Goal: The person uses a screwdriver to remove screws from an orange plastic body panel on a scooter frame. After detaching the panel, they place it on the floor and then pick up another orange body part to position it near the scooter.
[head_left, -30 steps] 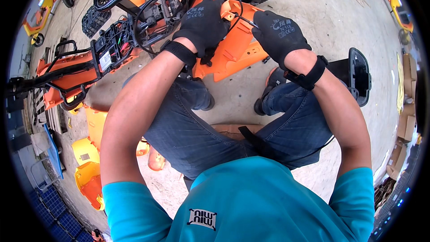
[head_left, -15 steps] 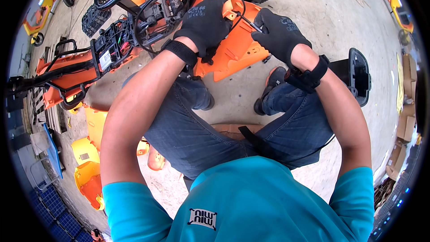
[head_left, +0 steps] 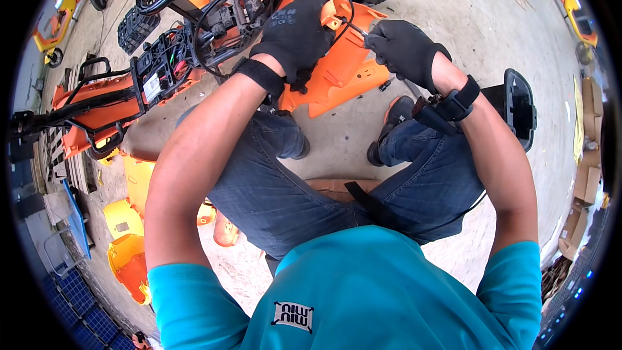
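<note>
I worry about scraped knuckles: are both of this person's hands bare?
No, the left hand and the right hand each wear a black glove.

The orange panel looks like smooth plastic

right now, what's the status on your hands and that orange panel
Left black-gloved hand at left edge of curved orange plastic panel. Right black-gloved hand gripping slim metal rod. Thin black cable crossing panel's upper end.

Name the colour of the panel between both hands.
Orange: the panel shows best in the head view.
</note>
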A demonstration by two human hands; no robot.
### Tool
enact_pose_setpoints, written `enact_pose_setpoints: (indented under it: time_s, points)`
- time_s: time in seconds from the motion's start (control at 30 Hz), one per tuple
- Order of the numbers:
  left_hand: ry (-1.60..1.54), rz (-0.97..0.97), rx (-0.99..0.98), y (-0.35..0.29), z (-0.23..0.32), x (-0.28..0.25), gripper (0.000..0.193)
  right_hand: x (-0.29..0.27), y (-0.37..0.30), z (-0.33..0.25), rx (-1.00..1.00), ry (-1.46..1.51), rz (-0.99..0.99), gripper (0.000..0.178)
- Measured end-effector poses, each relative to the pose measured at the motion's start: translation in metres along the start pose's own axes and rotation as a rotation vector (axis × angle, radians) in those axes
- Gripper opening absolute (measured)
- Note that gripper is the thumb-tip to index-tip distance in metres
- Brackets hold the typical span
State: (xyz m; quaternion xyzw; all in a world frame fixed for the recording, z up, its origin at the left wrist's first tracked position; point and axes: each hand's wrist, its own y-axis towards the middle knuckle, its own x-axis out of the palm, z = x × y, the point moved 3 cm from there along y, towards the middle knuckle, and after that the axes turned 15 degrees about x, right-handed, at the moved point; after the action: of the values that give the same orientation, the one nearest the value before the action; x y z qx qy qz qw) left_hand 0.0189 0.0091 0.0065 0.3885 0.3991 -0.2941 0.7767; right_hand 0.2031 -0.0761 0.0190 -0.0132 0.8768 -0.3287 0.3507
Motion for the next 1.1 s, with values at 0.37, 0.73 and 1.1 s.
enact_pose_setpoints:
  time_s: [0.37, 0.73, 1.1]
  points:
    - [0.01, -0.004, 0.007, 0.002, 0.0, 0.003, 0.048, 0.004, -0.01, 0.005, -0.374, -0.425, 0.464, 0.039]
    - [-0.011, -0.012, 0.012, 0.002, 0.002, 0.0, 0.051, 0.002, 0.002, 0.005, -0.07, -0.204, 0.125, 0.036]
    - [-0.002, -0.013, -0.021, 0.0, 0.001, 0.002, 0.041, 0.005, -0.01, 0.009, -0.478, -0.397, 0.522, 0.03]
